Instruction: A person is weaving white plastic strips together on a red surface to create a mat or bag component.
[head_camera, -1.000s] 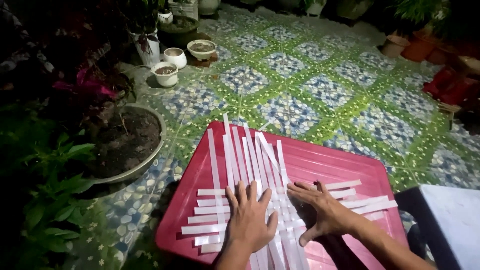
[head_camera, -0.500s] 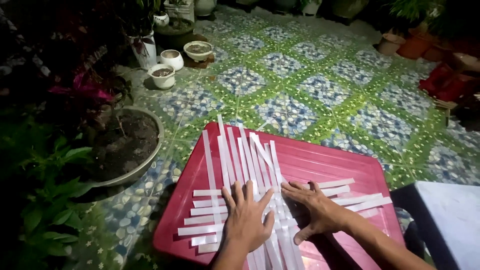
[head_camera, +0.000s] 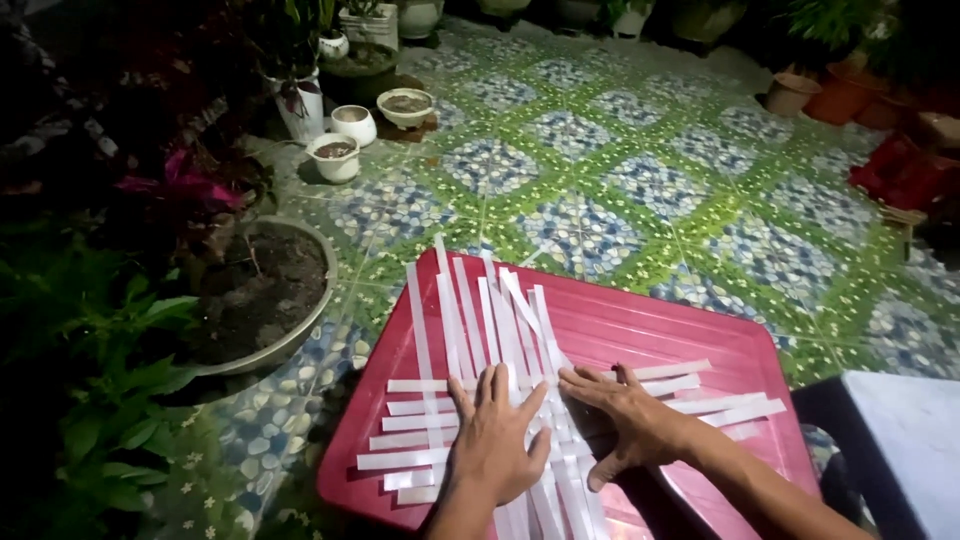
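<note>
Both hands, the left hand and right hand, lie flat with fingers spread, gripping nothing, on the crossed white strips running lengthwise away across the red tray.

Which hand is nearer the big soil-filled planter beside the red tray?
Left. The left hand lies flat on the white strips on the planter side; the right hand rests farther away, toward the tray's middle.

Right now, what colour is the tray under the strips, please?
Red tray, white strips; head view.
</note>
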